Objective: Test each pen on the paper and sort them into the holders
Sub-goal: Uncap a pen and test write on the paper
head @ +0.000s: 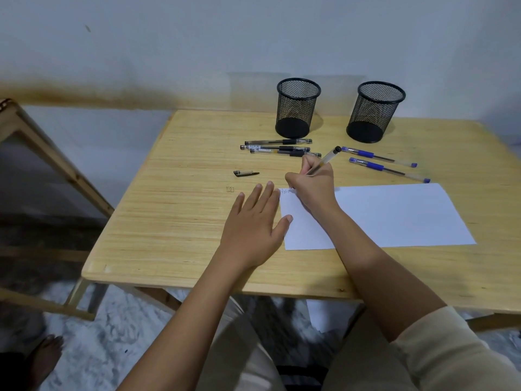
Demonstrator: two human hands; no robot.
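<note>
two black mesh holders (298, 108), white paper (394, 215), blue-capped pens (379, 157), pale wood-grain table (174, 221)

Table (174, 221): pale wood, visible grain, smooth, low sheen. Holder at twelve o'clock (297, 107) and holder at one o'clock (376, 111): black metal mesh, matt, with solid dark bases. Paper (394, 215) at three o'clock: white, smooth, matt. Black pens (277, 148), blue pens (379, 157) at two o'clock and the held pen (327, 157): clear glossy plastic barrels. Cap (244, 173) at eleven o'clock: dark plastic, slight shine. Sleeve (451, 348) at five o'clock: beige cloth, matt.
</note>
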